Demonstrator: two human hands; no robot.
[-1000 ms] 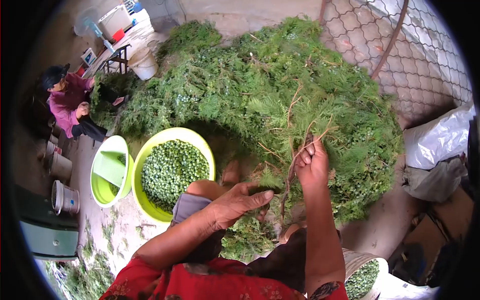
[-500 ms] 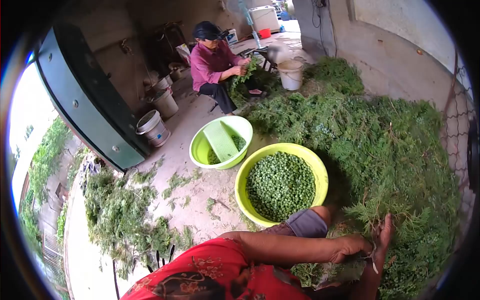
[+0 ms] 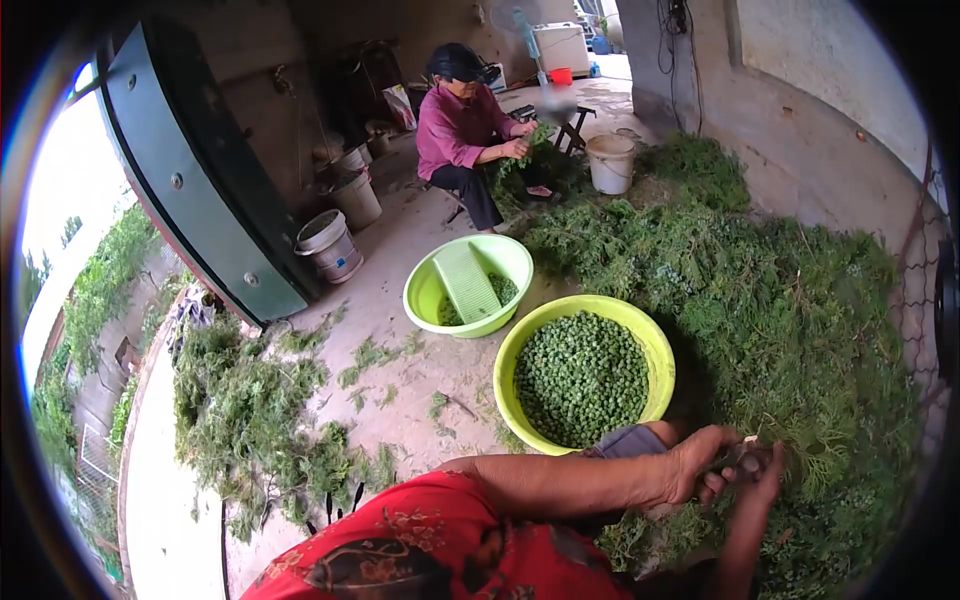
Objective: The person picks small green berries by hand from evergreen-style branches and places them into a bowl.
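Note:
My left hand [image 3: 708,464] and my right hand [image 3: 762,470] are closed close together at the lower right, above the heap of cut branches. Between and beside the fingers shows an evergreen branch [image 3: 822,452], its feathery green leaves spreading to the right and a pale stem end near my left fingertips. How each finger grips the stem is partly hidden. Just up and left of my hands stands a yellow-green basin [image 3: 507,368] filled with small round green cones [image 3: 582,375].
A light green basin [image 3: 418,290] holds a ridged board [image 3: 466,283] and some cones. Cut evergreen branches [image 3: 690,260] cover the floor at right; another pile [image 3: 250,420] lies left. A seated person [image 3: 465,140] handles greenery near a white bucket [image 3: 611,163]. Several buckets [image 3: 328,246] stand behind.
My hands have moved slightly up and closed in on each other. My right fingers, stretched out before, are now curled. The whole view has shifted a little, with the basins lying further right.

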